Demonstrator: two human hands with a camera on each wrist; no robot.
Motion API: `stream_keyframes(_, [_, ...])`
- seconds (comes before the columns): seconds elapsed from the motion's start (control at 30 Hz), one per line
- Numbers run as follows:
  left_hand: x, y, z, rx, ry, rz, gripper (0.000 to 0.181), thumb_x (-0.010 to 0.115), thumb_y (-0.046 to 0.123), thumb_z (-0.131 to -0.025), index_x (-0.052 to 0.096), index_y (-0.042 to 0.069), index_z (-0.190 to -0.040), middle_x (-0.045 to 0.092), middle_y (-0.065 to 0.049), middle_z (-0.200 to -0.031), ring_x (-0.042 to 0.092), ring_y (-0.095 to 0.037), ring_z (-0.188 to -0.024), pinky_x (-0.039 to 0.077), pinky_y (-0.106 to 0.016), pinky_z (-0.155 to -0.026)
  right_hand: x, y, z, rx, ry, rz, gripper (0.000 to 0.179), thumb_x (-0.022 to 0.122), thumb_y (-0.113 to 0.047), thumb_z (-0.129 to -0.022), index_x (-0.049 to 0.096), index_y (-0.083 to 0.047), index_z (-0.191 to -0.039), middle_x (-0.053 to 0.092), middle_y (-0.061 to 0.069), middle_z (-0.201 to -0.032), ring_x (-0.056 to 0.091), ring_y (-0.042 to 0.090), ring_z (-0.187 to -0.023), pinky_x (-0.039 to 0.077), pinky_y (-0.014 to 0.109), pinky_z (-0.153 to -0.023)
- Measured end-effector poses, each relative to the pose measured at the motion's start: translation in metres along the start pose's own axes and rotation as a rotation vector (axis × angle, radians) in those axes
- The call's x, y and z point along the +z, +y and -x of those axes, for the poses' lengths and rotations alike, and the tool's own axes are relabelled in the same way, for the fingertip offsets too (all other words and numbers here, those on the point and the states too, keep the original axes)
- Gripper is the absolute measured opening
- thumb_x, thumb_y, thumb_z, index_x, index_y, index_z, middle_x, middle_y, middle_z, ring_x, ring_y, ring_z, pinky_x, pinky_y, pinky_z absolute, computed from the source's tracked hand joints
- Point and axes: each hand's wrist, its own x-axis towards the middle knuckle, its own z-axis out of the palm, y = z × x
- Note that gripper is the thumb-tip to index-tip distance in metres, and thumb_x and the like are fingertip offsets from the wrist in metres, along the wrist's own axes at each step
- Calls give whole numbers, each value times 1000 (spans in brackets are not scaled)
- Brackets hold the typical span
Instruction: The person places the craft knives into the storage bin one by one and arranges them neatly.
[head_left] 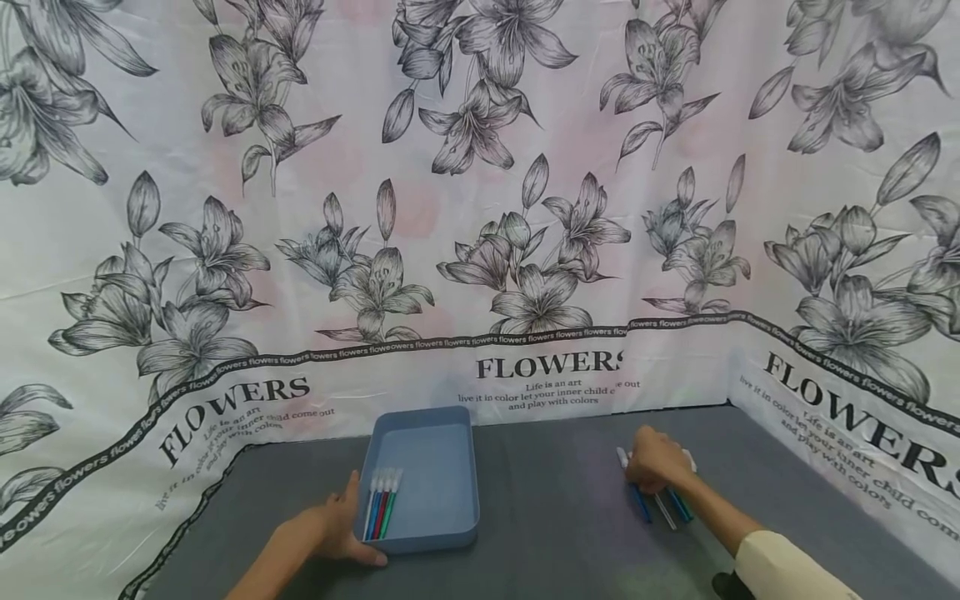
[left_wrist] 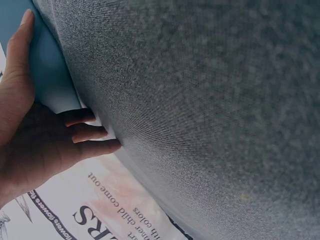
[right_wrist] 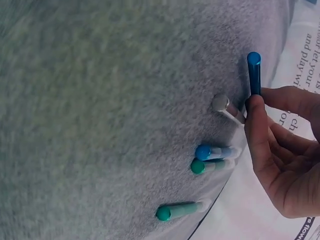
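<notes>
A blue-grey tray (head_left: pixel 435 471) stands on the grey table. My left hand (head_left: pixel 330 527) rests against its left side, thumb at the front corner and fingers extended. In the left wrist view, that hand (left_wrist: pixel 40 125) touches the tray's outer wall (left_wrist: pixel 52 70). Several markers (head_left: pixel 384 504) lie side by side in the tray's left part, capped ends toward the back. Farther right, my right hand (head_left: pixel 656 461) pinches a blue marker (right_wrist: pixel 254 75) between thumb and forefinger. Beside it lie a grey marker (right_wrist: pixel 227 107), another blue marker (right_wrist: pixel 210 152) and two green markers (right_wrist: pixel 182 211).
The grey tabletop (head_left: pixel 547 500) stretches between the tray and the loose markers. A white curtain (head_left: pixel 420 208) printed with black lilies and lettering hangs behind the table and round both sides. Its lower edge meets the table's back edge.
</notes>
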Motion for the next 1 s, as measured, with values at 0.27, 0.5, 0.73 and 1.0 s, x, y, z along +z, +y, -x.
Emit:
stream_keyframes(0.27, [2,-1,-1,-19,-7,19,140,78,65,-49,1,-6,-142,28,-42,-133,30,-56,-121,27,-65,-94,1,-24,3,-19,-30,-182,21,65,-7,-70,56,-7,-51,52,1,-46,49,13,-39,41,23,-38])
stream_keyframes(0.5, [2,-3,-4,0,5,0,138,78,64,-50,4,-9,-141,31,-42,-131,32,-55,-121,28,-64,-94,7,-83,7,-91,-92,-338,12,68,-6,-71,70,-1,-82,64,7,-61,63,20,-54,54,31,-54])
stream_keyframes(0.73, [4,-3,-5,7,23,-14,137,77,65,-49,6,-9,-141,34,-41,-129,37,-53,-117,31,-63,-93,20,-136,12,-197,-155,-444,14,64,0,-71,71,2,-83,64,10,-59,63,20,-52,54,33,-53])
stream_keyframes(1.0, [4,-3,-5,6,20,-6,139,78,64,-49,4,-9,-141,33,-42,-129,35,-55,-118,30,-64,-93,43,-189,19,-270,-246,-521,10,68,-2,-71,70,0,-81,65,12,-60,64,20,-52,55,36,-55])
